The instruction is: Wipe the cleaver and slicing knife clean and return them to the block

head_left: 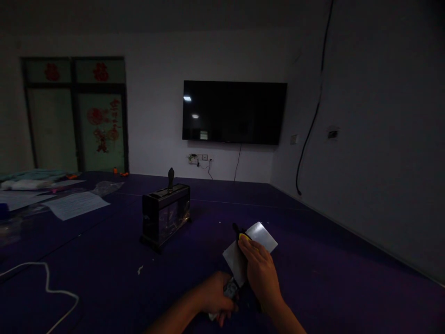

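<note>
My left hand [214, 293] is closed round the handle of a cleaver [251, 248], whose broad pale blade points up and away from me. My right hand [261, 271] lies over the blade, its fingers pressed on a small black and yellow tool [242, 234] held against the blade's edge. Both hands hover low over the dark purple floor mat [313, 260]. A black knife block [165, 213] with one dark handle [170, 178] sticking up from its top stands a little beyond and to the left of my hands.
A white cord [48, 290] curls on the mat at the near left. Papers [74, 204] and plastic wrapping [106, 187] lie at the far left. A large dark television [233, 112] hangs on the back wall, a door [74, 116] stands left, and a wall runs along the right.
</note>
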The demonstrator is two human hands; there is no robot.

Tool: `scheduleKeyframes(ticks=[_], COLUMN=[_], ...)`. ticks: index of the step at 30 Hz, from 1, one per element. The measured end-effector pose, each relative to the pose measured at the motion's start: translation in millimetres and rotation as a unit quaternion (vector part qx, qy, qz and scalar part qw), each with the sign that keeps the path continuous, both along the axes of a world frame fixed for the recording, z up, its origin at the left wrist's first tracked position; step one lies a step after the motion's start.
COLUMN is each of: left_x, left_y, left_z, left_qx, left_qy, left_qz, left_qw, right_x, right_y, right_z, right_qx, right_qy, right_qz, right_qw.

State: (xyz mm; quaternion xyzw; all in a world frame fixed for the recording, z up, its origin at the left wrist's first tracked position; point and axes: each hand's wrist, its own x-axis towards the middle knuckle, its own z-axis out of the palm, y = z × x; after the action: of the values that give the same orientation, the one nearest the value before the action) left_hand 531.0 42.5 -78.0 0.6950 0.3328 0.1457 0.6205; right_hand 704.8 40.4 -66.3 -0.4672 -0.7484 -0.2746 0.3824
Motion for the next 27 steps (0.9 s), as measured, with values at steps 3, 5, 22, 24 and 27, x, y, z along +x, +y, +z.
scheduleKeyframes(ticks=[3,5,22,24,27], left_x=[1,1,-4,-5,-5], left_y=[2,3,-2,-3,-4], left_z=[-3.8,-6.0,7.7,8.9,10.0], left_qx=[0.005,0.008,0.053,0.059,0.064], left_qy=[-0.012,-0.01,0.07,0.075,0.076], left_qz=[0.01,0.009,-0.026,-0.027,-0.03], left_qw=[1.0,1.0,0.996,0.995,0.995], right_x=[-13,-18,26,28,28], right_y=[-8,-12,3,4,3], right_z=[2.4,3.8,11.1,11.4,11.5], right_qx=[-0.024,-0.025,0.08,0.091,0.095], right_qy=[-0.03,-0.036,0.085,0.097,0.105], right_qz=[0.006,0.004,-0.106,-0.113,-0.112], right_qw=[0.999,0.999,0.988,0.985,0.984])
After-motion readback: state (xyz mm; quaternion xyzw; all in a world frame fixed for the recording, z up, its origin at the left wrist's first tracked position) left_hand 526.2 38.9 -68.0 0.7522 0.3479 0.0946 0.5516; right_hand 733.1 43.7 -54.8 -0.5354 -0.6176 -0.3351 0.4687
